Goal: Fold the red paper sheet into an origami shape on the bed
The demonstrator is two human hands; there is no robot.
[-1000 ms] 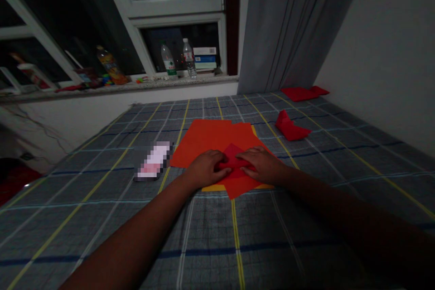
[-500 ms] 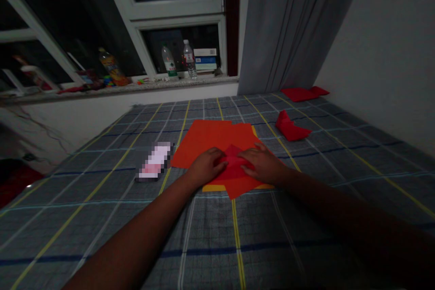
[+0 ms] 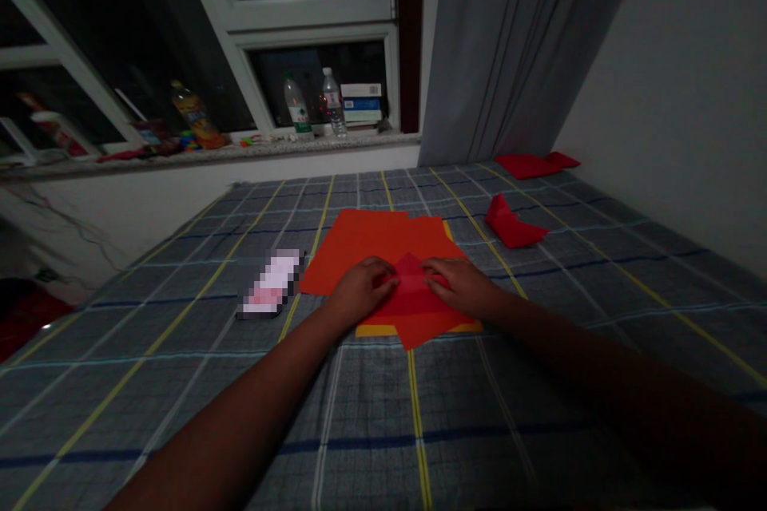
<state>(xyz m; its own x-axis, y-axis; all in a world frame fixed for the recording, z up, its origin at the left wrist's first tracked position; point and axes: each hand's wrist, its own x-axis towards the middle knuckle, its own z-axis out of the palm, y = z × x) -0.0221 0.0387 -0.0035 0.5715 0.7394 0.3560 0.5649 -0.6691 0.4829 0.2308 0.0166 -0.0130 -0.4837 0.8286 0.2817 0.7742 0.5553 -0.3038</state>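
Observation:
A folded sheet of red paper (image 3: pixel 411 297) lies on several loose orange sheets (image 3: pixel 365 243), its upper end coming to a point. My left hand (image 3: pixel 362 289) is at the paper's left side, fingers curled and closed on it. On the opposite side my right hand (image 3: pixel 462 284) bends its fingers around the red paper's right edge. Between the two hands the creased middle of the paper shows. Part of each side is hidden under the fingers. A strip of yellow paper (image 3: pixel 376 331) sticks out beneath the stack at the near edge.
Left of the sheets lies a phone (image 3: pixel 272 283) with a blurred screen. A folded red paper piece (image 3: pixel 513 225) stands to the right; more red paper (image 3: pixel 527 167) lies farther back. Plaid cloth (image 3: pixel 359 431) covers the surface. Bottles (image 3: pixel 298 108) and boxes (image 3: pixel 362 104) stand on the windowsill.
My right hand's fingers have drawn in from a flatter, more spread pose and curl more now. My left hand stays nearly where it was on the red paper.

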